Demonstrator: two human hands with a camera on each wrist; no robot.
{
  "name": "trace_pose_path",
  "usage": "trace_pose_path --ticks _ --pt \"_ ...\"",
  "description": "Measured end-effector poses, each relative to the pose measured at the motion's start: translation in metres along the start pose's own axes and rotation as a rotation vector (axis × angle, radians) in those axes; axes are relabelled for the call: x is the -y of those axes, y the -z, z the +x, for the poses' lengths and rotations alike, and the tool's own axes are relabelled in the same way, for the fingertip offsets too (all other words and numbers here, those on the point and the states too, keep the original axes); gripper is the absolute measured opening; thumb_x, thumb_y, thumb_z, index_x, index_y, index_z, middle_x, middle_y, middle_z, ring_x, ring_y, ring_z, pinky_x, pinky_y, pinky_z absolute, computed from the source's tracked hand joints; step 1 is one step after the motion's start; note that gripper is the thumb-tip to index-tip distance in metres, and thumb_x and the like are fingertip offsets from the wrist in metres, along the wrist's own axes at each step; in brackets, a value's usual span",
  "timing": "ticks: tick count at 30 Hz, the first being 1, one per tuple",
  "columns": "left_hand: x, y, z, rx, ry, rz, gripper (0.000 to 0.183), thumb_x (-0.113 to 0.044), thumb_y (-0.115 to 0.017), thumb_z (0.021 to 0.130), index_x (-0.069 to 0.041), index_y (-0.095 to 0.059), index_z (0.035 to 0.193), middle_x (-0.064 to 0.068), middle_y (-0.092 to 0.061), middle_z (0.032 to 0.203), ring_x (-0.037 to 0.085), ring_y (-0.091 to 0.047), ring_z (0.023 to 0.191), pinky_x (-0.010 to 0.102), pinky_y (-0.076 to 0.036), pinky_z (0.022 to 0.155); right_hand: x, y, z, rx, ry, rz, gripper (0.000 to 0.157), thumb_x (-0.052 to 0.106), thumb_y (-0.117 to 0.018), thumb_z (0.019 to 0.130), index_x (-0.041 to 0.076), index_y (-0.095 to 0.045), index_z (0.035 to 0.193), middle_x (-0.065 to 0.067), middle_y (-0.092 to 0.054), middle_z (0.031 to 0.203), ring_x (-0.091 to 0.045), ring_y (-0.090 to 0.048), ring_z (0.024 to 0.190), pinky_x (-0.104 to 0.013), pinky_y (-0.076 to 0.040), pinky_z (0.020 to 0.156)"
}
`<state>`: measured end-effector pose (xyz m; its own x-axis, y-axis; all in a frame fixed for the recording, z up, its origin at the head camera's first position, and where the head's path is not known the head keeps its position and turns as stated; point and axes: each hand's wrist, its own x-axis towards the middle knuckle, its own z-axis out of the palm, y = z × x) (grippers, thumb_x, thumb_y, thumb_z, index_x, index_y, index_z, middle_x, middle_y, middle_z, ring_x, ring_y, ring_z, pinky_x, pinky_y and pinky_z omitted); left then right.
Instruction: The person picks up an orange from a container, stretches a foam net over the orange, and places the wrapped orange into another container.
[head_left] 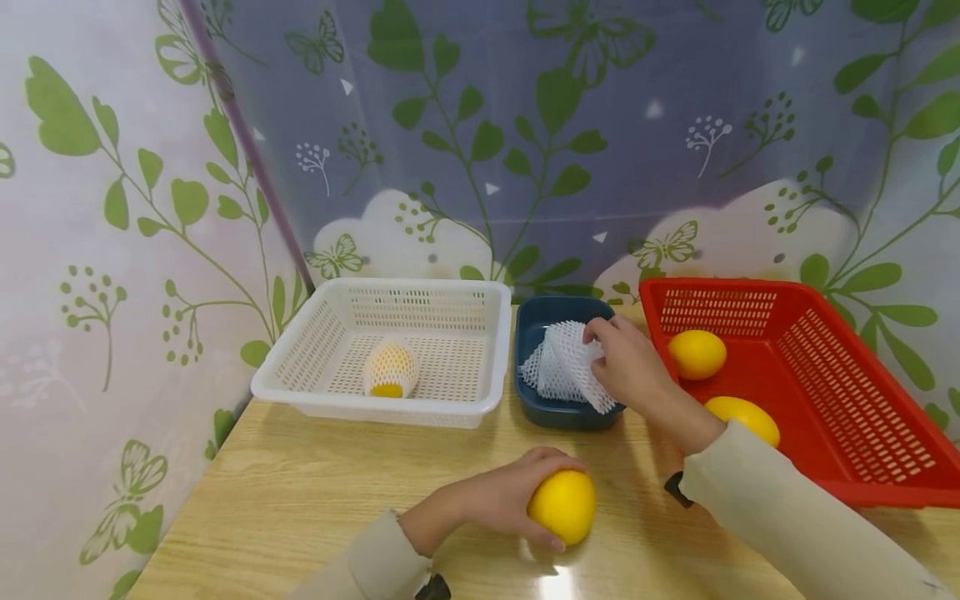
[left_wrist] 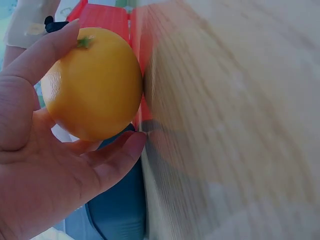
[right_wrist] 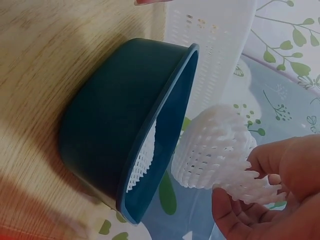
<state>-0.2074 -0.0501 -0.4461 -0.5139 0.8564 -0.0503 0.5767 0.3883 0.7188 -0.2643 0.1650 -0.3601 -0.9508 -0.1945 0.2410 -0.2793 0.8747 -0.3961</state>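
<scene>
My left hand point(head_left: 510, 498) grips an orange-yellow fruit point(head_left: 564, 507) low over the wooden table, thumb on one side and fingers on the other. A green stem end shows on this fruit in the left wrist view, where it looks like an orange point(left_wrist: 95, 85). With thumb and fingers, my right hand point(head_left: 628, 360) pinches a white foam net sleeve point(right_wrist: 215, 155) above the dark blue bin point(head_left: 567, 419). More white foam netting point(right_wrist: 143, 157) lies inside that bin. The pinched sleeve hangs over the bin's rim in the right wrist view.
Left of the bin stands a white basket point(head_left: 382, 408) holding one yellow fruit in a foam net point(head_left: 392, 370). At the right is a red basket point(head_left: 862, 492) with two bare yellow fruits, one point(head_left: 697, 354) behind the other. A patterned cloth point(head_left: 465, 125) hangs behind the table point(head_left: 300, 500).
</scene>
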Motion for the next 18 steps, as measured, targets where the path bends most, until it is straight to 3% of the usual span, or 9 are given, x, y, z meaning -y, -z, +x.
trace_pose_path --ticks 9,18 --pt "-0.001 -0.001 0.0 0.037 -0.017 0.022 0.08 -0.027 -0.082 0.079 -0.02 -0.037 0.144 0.007 -0.031 0.145 0.016 -0.036 0.129 0.029 -0.038 0.102 0.001 0.001 -0.009 0.006 0.033 0.008 0.028 -0.006 -0.062 0.082 0.002 -0.059 0.109 -0.018 -0.056 0.101 -0.03 -0.053 0.084 -0.045 -0.054 0.081" --pt "-0.003 0.001 -0.001 0.07 -0.009 -0.027 0.073 -0.028 -0.076 0.084 -0.02 -0.037 0.145 0.007 -0.027 0.149 0.016 -0.032 0.132 0.029 -0.036 0.105 -0.001 0.001 -0.018 -0.015 0.041 -0.002 0.026 -0.005 -0.063 0.082 0.002 -0.059 0.106 -0.018 -0.056 0.102 -0.029 -0.052 0.083 -0.044 -0.055 0.079"
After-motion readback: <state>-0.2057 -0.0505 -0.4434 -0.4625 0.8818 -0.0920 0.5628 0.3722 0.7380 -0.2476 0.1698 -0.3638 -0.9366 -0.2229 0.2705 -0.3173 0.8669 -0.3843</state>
